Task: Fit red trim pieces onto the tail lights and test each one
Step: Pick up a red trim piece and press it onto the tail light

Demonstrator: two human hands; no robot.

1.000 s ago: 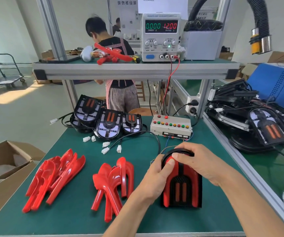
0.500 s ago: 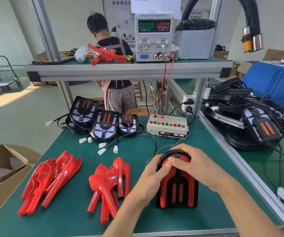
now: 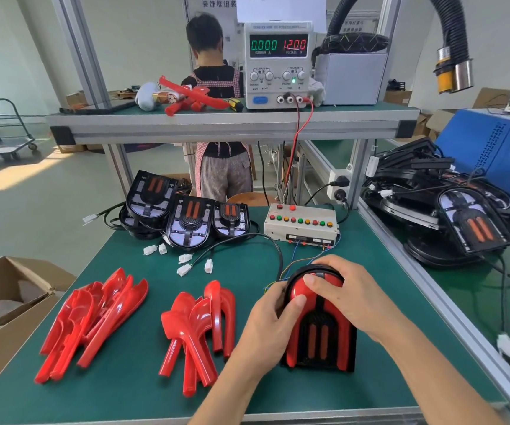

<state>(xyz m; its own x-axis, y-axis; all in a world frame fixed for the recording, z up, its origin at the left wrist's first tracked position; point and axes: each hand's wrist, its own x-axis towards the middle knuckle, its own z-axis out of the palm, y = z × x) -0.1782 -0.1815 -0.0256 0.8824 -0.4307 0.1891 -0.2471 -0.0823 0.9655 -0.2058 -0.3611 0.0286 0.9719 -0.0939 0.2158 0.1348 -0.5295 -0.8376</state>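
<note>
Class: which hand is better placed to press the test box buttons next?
Right. The right hand lies over the black-and-red tail light's top, directly below the beige button box; the left hand sits farther away.

Since a second ago the left hand (image 3: pixel 270 329) has slid its thumb up the left side of the tail light (image 3: pixel 319 329), while the right hand (image 3: pixel 347 297) has drawn nearer, fingertips over the rounded top.
</note>
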